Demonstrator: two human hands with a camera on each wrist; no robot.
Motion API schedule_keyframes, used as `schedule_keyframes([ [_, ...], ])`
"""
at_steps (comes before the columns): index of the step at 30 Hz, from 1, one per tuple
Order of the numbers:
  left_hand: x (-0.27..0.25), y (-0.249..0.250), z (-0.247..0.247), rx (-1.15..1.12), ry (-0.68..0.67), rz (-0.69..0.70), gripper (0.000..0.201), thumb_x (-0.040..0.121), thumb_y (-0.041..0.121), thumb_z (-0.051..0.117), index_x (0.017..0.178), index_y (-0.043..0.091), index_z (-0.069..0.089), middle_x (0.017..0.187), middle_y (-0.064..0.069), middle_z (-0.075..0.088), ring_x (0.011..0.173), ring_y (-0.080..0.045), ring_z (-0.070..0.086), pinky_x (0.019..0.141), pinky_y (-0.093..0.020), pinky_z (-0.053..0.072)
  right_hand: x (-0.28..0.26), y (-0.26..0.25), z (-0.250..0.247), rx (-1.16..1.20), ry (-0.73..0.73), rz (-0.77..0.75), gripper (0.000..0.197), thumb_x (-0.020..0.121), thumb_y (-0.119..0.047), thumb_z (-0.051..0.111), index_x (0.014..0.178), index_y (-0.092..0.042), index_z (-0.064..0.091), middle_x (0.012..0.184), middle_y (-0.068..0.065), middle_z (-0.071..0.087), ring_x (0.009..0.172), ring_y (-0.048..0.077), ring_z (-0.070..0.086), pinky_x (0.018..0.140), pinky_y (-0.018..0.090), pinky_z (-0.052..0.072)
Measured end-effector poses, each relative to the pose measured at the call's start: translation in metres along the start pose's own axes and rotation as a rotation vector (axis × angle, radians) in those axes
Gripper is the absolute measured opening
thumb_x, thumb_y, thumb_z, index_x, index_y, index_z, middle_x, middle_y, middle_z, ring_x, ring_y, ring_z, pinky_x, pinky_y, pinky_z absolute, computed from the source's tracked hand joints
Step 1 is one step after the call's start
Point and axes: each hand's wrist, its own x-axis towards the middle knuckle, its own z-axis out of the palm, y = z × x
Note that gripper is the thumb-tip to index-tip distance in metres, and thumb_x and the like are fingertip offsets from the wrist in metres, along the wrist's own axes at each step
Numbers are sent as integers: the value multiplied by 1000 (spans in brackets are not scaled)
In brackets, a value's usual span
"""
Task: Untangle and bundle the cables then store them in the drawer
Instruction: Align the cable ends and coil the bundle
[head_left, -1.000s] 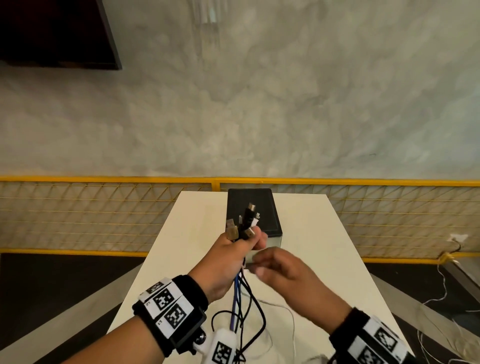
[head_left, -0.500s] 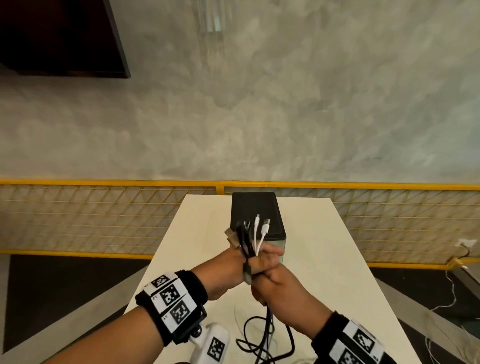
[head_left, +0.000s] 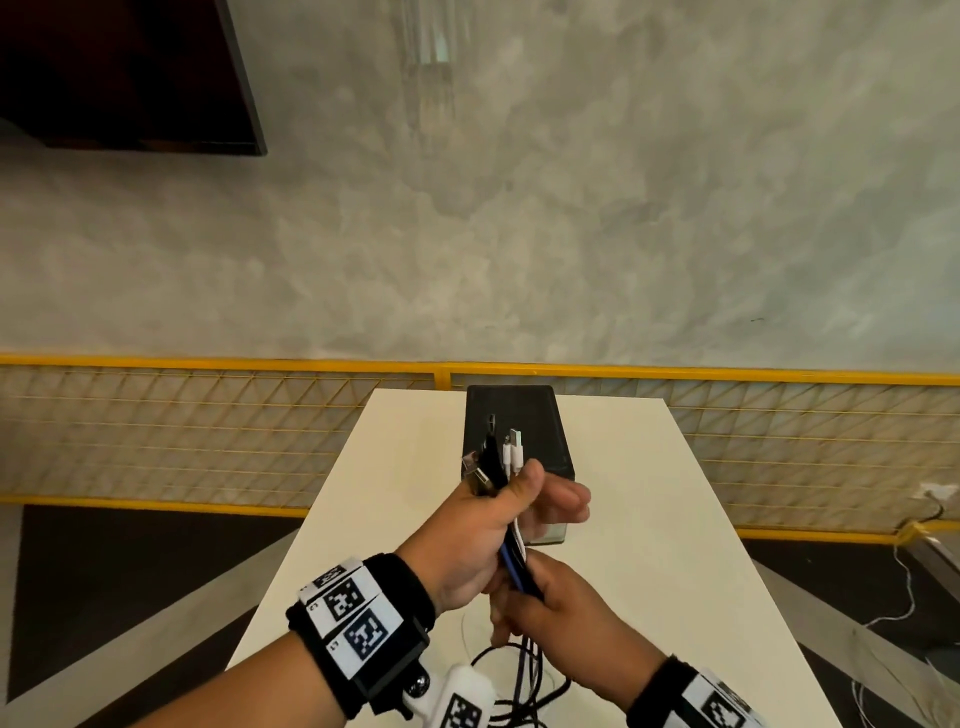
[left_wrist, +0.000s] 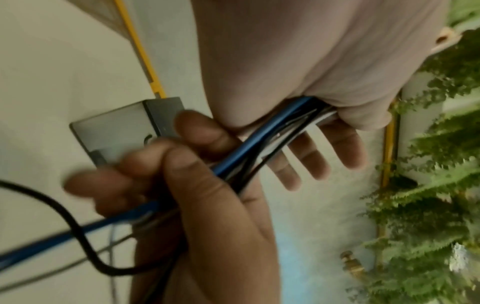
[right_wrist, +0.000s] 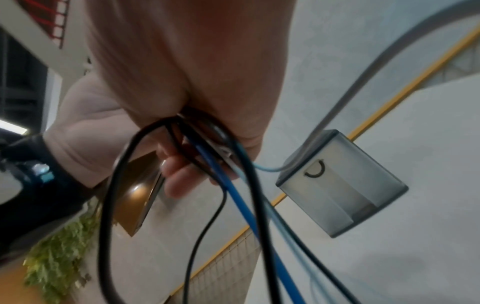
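Above the white table (head_left: 649, 519), both hands hold one bunch of cables (head_left: 511, 558) upright, in front of the small drawer box (head_left: 511, 415). Left hand (head_left: 467, 535) is on top: thumb and index pinch the bunch just under the plug ends (head_left: 498, 457), other fingers stick out straight and loose toward the box. Plug ends fan out above the fist — white USB tips, black ones, one metal-shelled plug on the left side. Right hand (head_left: 550, 608) sits directly below, touching the left, fingers curled round the same bunch; left wrist view shows its thumb (left_wrist: 192, 181) laid over the blue cable (left_wrist: 233, 162) with black and white strands beside it. Below the right hand the cables hang slack: blue cable (right_wrist: 249, 216) runs straight down, a thick black cable (right_wrist: 109, 205) makes a wide loop, thinner black and pale blue strands alongside. Slack ends pile loosely on the table near the front edge, not coiled. Drawer box stands on the table's far half, dark top, translucent grey front with a small ring pull (right_wrist: 315, 168); drawer front sits flush with the box. Yellow mesh fence (head_left: 208, 431) runs behind the table.
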Motion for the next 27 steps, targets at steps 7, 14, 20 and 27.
schedule_keyframes([
  [7,9,12,-5,-313,50,-17,40,84,40,52,73,9,74,78,-13,73,71,-25,73,94,-52,50,-7,6,0,135,-25,129,14,91,-4,51,92,-11,63,58,0,61,54,17,57,59,27,49],
  [14,5,14,-11,-250,42,30,46,87,46,52,69,9,72,71,-12,72,69,-28,72,86,-51,54,-13,15,2,117,-75,210,16,89,-10,56,89,-18,71,58,-1,62,59,15,59,65,26,49],
  [20,3,18,-14,-151,82,176,47,87,46,47,75,12,77,84,-13,77,97,-37,72,100,-48,51,-17,15,7,274,-220,202,16,94,5,49,98,0,64,79,20,67,70,10,69,68,17,49],
  [27,-18,21,-22,-270,-376,-209,46,92,47,56,77,6,69,71,-11,72,67,-26,75,62,-34,60,-3,15,-8,181,-93,261,8,70,-21,68,75,-17,72,56,16,58,43,20,55,69,48,53],
])
